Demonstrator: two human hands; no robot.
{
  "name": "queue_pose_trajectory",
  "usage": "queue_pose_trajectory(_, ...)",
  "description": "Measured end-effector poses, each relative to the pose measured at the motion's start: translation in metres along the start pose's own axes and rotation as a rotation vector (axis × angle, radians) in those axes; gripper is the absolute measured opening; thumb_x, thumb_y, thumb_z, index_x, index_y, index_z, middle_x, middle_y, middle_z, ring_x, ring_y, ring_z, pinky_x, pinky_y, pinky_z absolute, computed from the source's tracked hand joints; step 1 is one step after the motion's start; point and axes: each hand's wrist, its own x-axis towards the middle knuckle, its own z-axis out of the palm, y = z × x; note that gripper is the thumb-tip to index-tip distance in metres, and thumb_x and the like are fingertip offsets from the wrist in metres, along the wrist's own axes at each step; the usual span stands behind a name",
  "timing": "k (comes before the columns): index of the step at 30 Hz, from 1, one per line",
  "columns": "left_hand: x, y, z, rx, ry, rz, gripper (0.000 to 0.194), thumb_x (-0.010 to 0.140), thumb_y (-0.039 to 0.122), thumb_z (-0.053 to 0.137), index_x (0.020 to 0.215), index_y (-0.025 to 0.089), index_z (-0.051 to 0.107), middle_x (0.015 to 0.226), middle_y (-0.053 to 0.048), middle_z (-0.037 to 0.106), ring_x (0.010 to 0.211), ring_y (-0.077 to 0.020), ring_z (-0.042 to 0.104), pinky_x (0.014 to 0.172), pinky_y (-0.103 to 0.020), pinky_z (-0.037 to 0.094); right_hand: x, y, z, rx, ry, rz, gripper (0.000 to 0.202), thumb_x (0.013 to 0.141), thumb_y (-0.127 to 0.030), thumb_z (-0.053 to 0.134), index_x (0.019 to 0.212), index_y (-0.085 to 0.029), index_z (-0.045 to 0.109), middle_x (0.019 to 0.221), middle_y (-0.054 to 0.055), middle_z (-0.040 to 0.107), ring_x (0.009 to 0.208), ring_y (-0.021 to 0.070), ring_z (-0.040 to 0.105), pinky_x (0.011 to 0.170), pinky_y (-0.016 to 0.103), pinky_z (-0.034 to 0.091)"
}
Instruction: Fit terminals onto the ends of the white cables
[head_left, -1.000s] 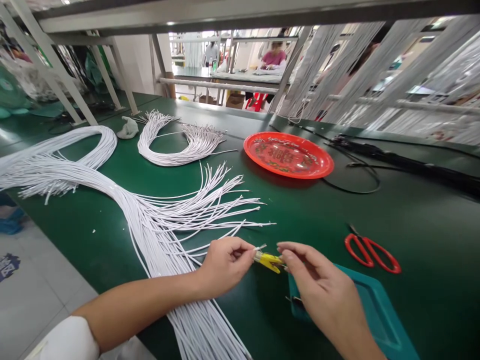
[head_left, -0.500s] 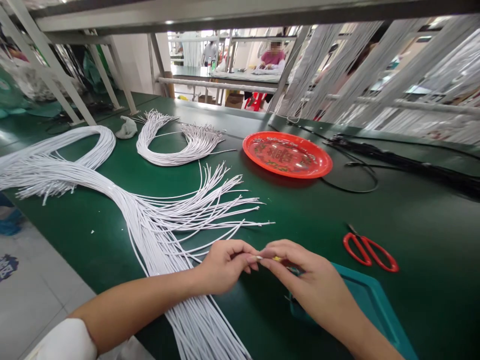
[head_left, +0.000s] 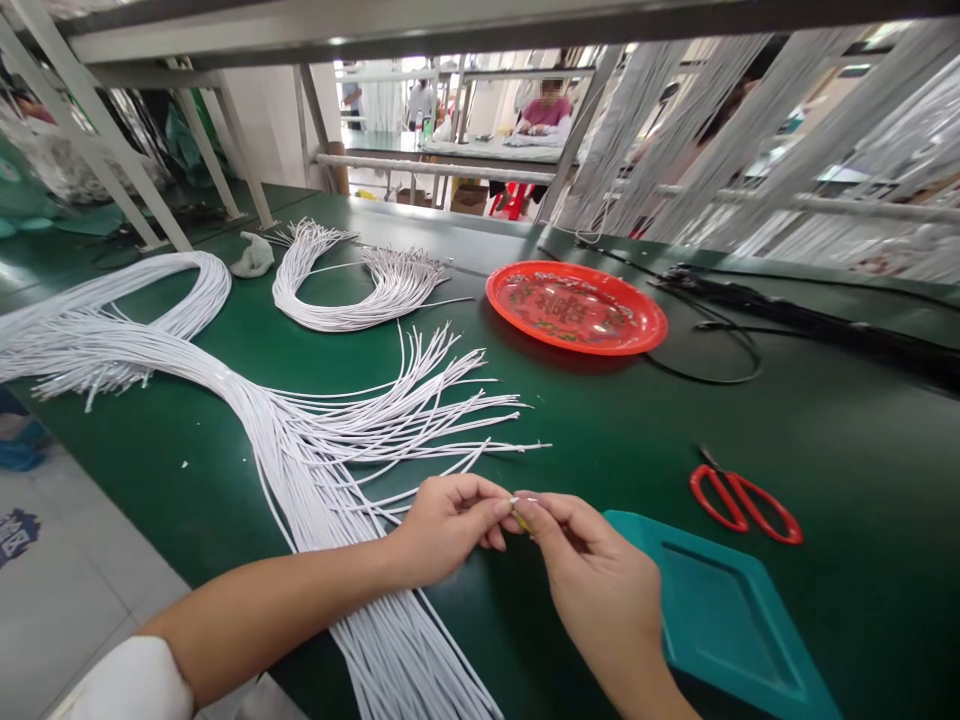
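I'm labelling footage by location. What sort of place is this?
Probably a factory workshop handling cords or cables: bundled white cords lie across a long green worktable, many pale strands hang beyond it, and another person is at a table in the background.

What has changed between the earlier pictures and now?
The right hand moved leftward, up to the left hand. The yellow piece, plainly visible one second ago, is now mostly hidden by the fingers. More of the teal tray shows. The left hand, scissors and red tray stayed.
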Motion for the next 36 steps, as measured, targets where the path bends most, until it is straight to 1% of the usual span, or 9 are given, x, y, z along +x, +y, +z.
queue_pose_trajectory(5,-0.002,-0.001,0.002,0.058,0.097,0.026,0.035,0.075,0.044,0.055,0.078,0.009,0.056,0.063,-0.002,0.057,0.047,-0.0052,0.05,0.047,-0.018,0.041,-0.008,0.0,0.003,-0.121,0.002,-0.153,0.022,0.077,-0.036,0.052,0.067,-0.022,0.065,0.069,0.003,0.067,0.063,0.0166,0.061,0.059,0.027,0.048)
queue_pose_trajectory(8,0.0,0.0,0.001,0.039,0.099,0.025,0.035,0.074,0.044,0.056,0.078,0.01,0.055,0.063,-0.002,0.057,0.045,-0.0047,0.049,0.046,-0.018,0.041,-0.011,0.002,-0.002,-0.172,0.031,-0.241,0.02,0.077,-0.035,0.051,0.07,-0.021,0.064,0.073,0.004,0.066,0.066,0.0167,0.061,0.063,0.028,0.049)
queue_pose_trajectory(12,0.001,-0.002,0.001,0.04,0.063,0.009,0.035,0.074,0.045,0.055,0.077,0.01,0.054,0.066,-0.003,0.059,0.044,-0.0045,0.048,0.044,-0.018,0.039,-0.007,0.007,-0.006,-0.083,0.011,-0.009,0.028,0.078,-0.042,0.049,0.088,-0.019,0.062,0.081,0.006,0.067,0.062,0.0153,0.061,0.054,0.025,0.05)
queue_pose_trajectory(14,0.001,-0.004,0.0,0.06,0.048,0.017,0.034,0.075,0.044,0.054,0.078,0.01,0.055,0.065,-0.002,0.058,0.044,-0.0045,0.048,0.044,-0.017,0.038,-0.004,0.007,-0.005,-0.042,-0.055,0.02,0.033,0.076,-0.044,0.051,0.092,-0.018,0.062,0.089,0.007,0.067,0.065,0.0156,0.062,0.053,0.024,0.051)
queue_pose_trajectory(19,-0.001,-0.01,-0.002,0.222,0.025,0.032,0.027,0.079,0.036,0.05,0.082,0.011,0.06,0.069,-0.003,0.058,0.047,-0.006,0.049,0.046,-0.018,0.039,0.002,0.007,-0.003,-0.207,-0.105,-0.289,0.022,0.08,-0.033,0.048,0.072,-0.021,0.065,0.08,0.003,0.068,0.07,0.0137,0.062,0.06,0.022,0.048)
queue_pose_trajectory(24,-0.003,-0.008,-0.003,0.665,0.086,0.24,0.018,0.075,0.024,0.051,0.07,0.014,0.065,0.061,-0.001,0.058,0.057,-0.0094,0.049,0.054,-0.021,0.038,0.004,0.014,-0.008,-0.557,0.003,-0.707,0.023,0.082,-0.022,0.044,0.068,-0.018,0.062,0.067,0.002,0.065,0.062,0.0125,0.059,0.058,0.022,0.041)
queue_pose_trajectory(30,-0.006,-0.007,-0.001,0.771,0.131,0.288,0.018,0.076,0.021,0.05,0.068,0.014,0.064,0.059,-0.001,0.056,0.055,-0.0089,0.047,0.053,-0.02,0.036,0.004,0.016,-0.005,-0.708,0.067,-0.898,0.021,0.081,-0.015,0.046,0.065,-0.016,0.06,0.061,0.004,0.061,0.057,0.0125,0.055,0.058,0.023,0.038)
queue_pose_trajectory(33,-0.007,-0.006,-0.001,0.816,0.127,0.362,0.019,0.078,0.022,0.047,0.07,0.014,0.063,0.06,-0.001,0.055,0.056,-0.0095,0.047,0.055,-0.02,0.037,0.005,0.012,-0.007,-0.579,-0.007,-0.761,0.026,0.082,-0.019,0.045,0.059,-0.017,0.057,0.056,0.003,0.057,0.053,0.0116,0.052,0.054,0.023,0.036)
queue_pose_trajectory(36,-0.008,-0.007,-0.003,0.871,0.091,0.499,0.021,0.081,0.022,0.044,0.075,0.014,0.062,0.062,-0.002,0.055,0.058,-0.0103,0.047,0.057,-0.022,0.037,0.003,0.006,-0.011,-0.199,-0.24,-0.26,0.033,0.081,-0.033,0.044,0.055,-0.018,0.054,0.053,0.001,0.052,0.049,0.0102,0.046,0.046,0.023,0.034)
